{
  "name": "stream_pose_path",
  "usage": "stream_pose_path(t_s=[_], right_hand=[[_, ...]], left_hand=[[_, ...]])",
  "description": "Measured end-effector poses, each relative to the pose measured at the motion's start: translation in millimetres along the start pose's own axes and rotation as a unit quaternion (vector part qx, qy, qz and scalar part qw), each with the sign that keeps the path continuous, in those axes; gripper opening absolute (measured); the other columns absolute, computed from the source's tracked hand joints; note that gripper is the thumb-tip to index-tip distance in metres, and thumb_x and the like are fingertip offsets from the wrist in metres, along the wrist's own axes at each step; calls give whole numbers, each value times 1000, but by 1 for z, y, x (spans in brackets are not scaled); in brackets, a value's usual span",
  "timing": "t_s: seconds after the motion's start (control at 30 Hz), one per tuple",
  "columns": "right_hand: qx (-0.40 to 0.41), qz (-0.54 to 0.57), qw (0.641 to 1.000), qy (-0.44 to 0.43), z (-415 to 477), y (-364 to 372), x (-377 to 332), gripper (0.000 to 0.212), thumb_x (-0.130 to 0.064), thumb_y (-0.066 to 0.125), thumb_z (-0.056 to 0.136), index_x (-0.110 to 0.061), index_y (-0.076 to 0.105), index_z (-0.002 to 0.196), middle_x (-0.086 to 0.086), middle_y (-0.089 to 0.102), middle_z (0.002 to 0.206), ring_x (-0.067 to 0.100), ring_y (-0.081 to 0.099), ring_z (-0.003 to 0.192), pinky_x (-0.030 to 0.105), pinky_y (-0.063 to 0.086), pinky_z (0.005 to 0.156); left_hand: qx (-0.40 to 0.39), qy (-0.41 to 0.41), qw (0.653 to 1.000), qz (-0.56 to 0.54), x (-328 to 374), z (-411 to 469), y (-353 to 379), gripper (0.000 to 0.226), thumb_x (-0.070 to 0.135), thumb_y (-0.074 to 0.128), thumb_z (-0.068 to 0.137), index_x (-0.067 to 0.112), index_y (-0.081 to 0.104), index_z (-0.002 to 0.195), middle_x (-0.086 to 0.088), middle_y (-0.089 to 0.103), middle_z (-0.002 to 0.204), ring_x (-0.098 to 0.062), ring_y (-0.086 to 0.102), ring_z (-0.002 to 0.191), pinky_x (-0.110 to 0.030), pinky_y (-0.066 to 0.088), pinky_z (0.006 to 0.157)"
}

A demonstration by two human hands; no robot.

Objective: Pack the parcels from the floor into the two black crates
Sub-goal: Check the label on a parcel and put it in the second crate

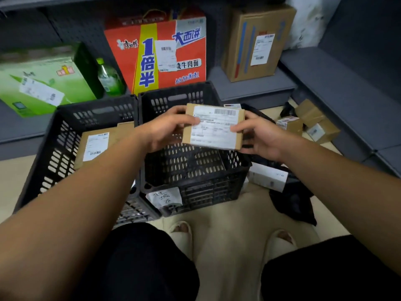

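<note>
A small flat cardboard parcel with a white shipping label hovers above the right black crate. My left hand grips its left edge and my right hand grips its right edge. The left black crate stands beside it and holds a brown labelled parcel. On the floor to the right lie small brown parcels, a white box and a black bag parcel.
Grey shelving runs along the back and right. On it stand a green box, a green bottle, a red noodle carton and a brown carton. My knees and slippered feet fill the foreground.
</note>
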State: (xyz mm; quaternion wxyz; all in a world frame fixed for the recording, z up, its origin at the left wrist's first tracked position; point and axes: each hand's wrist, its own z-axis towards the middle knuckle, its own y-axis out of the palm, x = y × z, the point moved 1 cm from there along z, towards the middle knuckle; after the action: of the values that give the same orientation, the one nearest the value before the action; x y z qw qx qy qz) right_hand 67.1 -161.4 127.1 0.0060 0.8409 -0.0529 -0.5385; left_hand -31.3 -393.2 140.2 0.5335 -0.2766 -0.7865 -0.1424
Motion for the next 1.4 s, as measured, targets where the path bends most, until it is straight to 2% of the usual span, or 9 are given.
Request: stream_pose_path(t_s=[0.2, 0.3, 0.43, 0.6, 0.7, 0.87, 1.03, 1.17, 1.4], right_hand=[[106, -23, 994, 34, 66, 16, 15, 44, -41, 65, 81, -29, 54, 122, 1, 60, 121, 16, 56, 94, 37, 41, 80], [227, -181, 956, 39, 112, 3, 44, 50, -44, 64, 88, -19, 51, 129, 1, 57, 128, 24, 58, 106, 33, 44, 84], [215, -357, 907, 61, 166, -9, 75, 66, -51, 65, 85, -18, 40, 136, 9, 52, 135, 37, 51, 122, 52, 42, 104], [239, -507, 828, -22, 200, -19, 87, 45, -37, 49, 97, -13, 29, 130, 9, 59, 92, 28, 53, 71, 37, 47, 66], [249, -502, 828, -22, 204, -20, 94, 46, -34, 46, 96, -15, 28, 134, -1, 46, 73, 19, 44, 58, 33, 37, 56], [253, -481, 839, -23, 207, -22, 98, 51, -34, 47, 94, -24, 22, 137, -3, 45, 75, 13, 44, 57, 32, 34, 54], [256, -471, 844, -22, 207, -22, 98, 38, -31, 48, 91, -24, 28, 123, -3, 49, 75, 13, 48, 58, 30, 34, 51], [254, -470, 845, -25, 207, -21, 98, 42, -28, 49, 91, -24, 28, 127, -6, 46, 72, 8, 44, 56, 25, 24, 46], [247, -456, 855, -19, 205, -21, 95, 42, -27, 49, 90, -24, 28, 127, -7, 44, 71, 7, 44, 56, 26, 24, 46]], left_hand=[[80, -51, 994, 55, -40, 39, -52, 74, 21, 87, 72, 29, 47, 134, -4, 68, 124, -26, 69, 108, -45, 54, 97], [178, -104, 974, 90, -73, 80, -64, 83, 28, 89, 69, 20, 43, 138, -5, 58, 128, -29, 61, 112, -49, 55, 95], [177, -180, 967, 37, -113, 142, -74, 64, 32, 86, 73, 10, 51, 122, -12, 66, 120, -30, 67, 104, -49, 57, 91], [143, -228, 963, 6, -131, 210, -76, 55, 36, 83, 76, 13, 62, 120, -11, 70, 113, -29, 68, 102, -46, 58, 86], [119, -274, 951, -77, -144, 246, -67, 52, 41, 71, 87, 14, 59, 130, -10, 66, 127, -29, 63, 116, -48, 51, 100], [155, -277, 925, -209, -155, 300, -32, 37, 49, 62, 91, 19, 57, 111, -9, 62, 108, -25, 62, 88, -40, 56, 74], [132, -261, 916, -273, -162, 340, 11, 48, 40, 53, 99, 13, 50, 140, -15, 57, 131, -27, 59, 109, -33, 57, 66], [136, -271, 923, -237, -166, 359, 19, 39, 28, 43, 105, 7, 52, 136, -14, 61, 99, -22, 59, 74, -26, 54, 46], [91, -317, 924, -192, -181, 366, 8, 24, 25, 48, 100, 8, 54, 115, -12, 53, 97, -26, 57, 93, -39, 52, 80]])
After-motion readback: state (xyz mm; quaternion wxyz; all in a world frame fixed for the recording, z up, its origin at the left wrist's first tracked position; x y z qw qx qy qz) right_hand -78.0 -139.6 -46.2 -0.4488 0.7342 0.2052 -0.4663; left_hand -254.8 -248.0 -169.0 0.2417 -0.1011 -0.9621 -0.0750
